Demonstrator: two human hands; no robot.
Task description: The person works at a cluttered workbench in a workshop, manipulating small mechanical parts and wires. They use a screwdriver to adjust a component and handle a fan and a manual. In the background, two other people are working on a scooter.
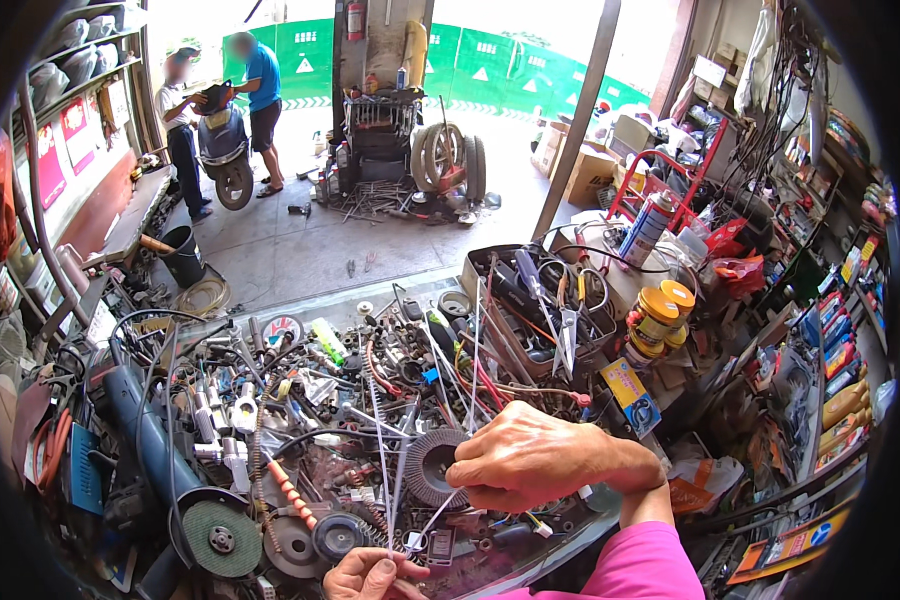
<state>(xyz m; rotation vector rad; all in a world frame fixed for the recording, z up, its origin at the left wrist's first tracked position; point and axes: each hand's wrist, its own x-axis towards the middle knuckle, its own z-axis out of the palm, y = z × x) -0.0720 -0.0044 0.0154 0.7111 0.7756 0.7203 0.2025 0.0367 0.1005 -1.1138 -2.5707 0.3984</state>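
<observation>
The left hand [375, 575], partly cut off by the lower edge, pinched the lower ends of several thin white strips [391, 530] between thumb and fingers. The strips lay between the hands, above the cluttered bench; two fanned upward, and one curved toward the right hand [520, 455]. That hand was curled narrow, fingertips bunched, and appeared to grip the curved strip's end; the exact contact could not be told.

By judgement, this handling called for a firm left pinch close to the gathered ends, with the right fingertips guiding the single strip along its curve without a twist. Free lengths were best kept clear of the toothed disc [418, 472] beneath the right hand and of the loose parts around it, where they could snag.

Labels followed with distance. A yellow-and-blue card pack [630, 397] bore small print; the yellow tubs [653, 318] and spray can [647, 228] carried printed wraps. On the left wall, pink and red posters [48, 165] showed lettering too small to make out. Farthest, the green hoarding [470, 60] displayed white characters and triangular warning signs.
</observation>
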